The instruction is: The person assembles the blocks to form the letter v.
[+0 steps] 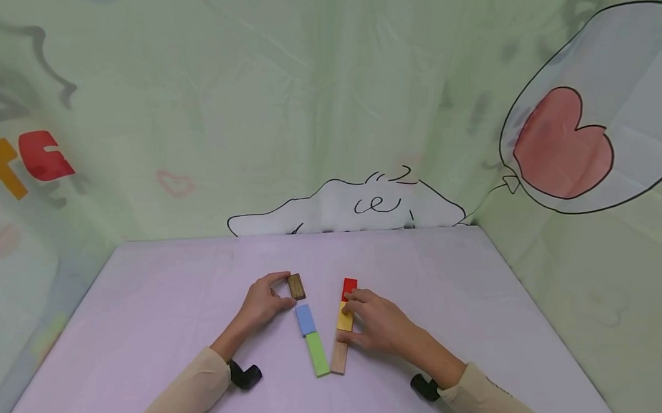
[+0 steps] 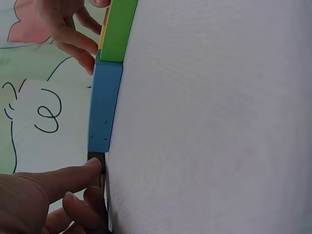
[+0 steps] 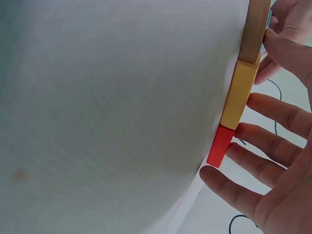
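My left hand [image 1: 264, 301] pinches a dark brown wooden block [image 1: 296, 286] between thumb and forefinger. Just below it lie a blue block [image 1: 305, 320] and a green block [image 1: 317, 354], end to end in a slanting line. My right hand [image 1: 382, 321] rests along a second line, made of a red block [image 1: 350, 285], a yellow block [image 1: 345, 320] and a plain wood block [image 1: 338, 359]. In the right wrist view its fairly straight fingers [image 3: 265, 146] touch the side of these blocks. At the bottom, the green and plain wood blocks nearly meet, forming a narrow V.
Under the blocks spreads a table with a pale lilac cloth [image 1: 151, 322]. A curtain [image 1: 269, 103] with printed drawings hangs behind it and at both sides. Dark wrist-worn devices [image 1: 246, 377] show beneath the sleeves [image 1: 195, 383].
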Available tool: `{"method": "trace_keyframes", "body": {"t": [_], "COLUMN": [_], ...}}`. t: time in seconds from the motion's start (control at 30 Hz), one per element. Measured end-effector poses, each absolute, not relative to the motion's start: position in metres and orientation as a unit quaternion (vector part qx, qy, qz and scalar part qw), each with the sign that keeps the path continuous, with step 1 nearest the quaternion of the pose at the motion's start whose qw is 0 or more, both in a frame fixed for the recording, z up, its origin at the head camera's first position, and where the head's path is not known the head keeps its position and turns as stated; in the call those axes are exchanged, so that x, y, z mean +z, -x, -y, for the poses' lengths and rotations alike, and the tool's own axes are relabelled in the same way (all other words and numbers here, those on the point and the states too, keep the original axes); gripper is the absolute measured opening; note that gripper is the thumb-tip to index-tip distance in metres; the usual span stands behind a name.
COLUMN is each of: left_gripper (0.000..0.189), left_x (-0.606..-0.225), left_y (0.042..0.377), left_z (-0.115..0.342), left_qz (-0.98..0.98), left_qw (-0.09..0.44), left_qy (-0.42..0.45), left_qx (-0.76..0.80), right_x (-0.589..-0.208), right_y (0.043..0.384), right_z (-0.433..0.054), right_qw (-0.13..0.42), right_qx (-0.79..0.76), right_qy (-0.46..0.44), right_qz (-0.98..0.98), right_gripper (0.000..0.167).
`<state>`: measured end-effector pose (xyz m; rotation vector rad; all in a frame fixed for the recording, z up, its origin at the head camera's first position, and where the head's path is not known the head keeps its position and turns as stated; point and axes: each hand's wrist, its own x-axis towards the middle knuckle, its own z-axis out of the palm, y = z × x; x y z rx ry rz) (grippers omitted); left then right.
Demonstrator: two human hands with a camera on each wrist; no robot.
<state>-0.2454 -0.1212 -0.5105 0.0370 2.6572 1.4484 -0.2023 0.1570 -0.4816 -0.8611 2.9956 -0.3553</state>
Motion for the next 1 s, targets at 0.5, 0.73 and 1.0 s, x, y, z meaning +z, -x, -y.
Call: {"method": "trace_keyframes", "body": {"t": [0.5,0.73,1.0], "left_gripper": [0.063,0.063,0.064], "left_x": [-0.511,-0.5066,-0.5084], "left_y": [0.2439,0.2402,0.2369], "left_z": [0.1221,0.1202,0.122], "left_qz": [-0.872,-0.87,-0.865], "left_qw": [0.042,0.049,0.058], "left_qy": [0.009,0.012,0.007], "left_qx": [0.488,0.491,0.499], "right_x": [-0.4823,-0.4829,-0.4818], "right_y": [0.2028,0.2034,0.2025], "right_z": [-0.1567,-0.1571,-0.1561], "right_qw": [0.001,-0.003,0.001], "right_qx": [-0.109,-0.105,-0.107], "right_qy": [0.275,0.277,0.276], "right_qz": [-0.955,-0.955,-0.955], "right_gripper": [0.05,0.05,0.049]}}
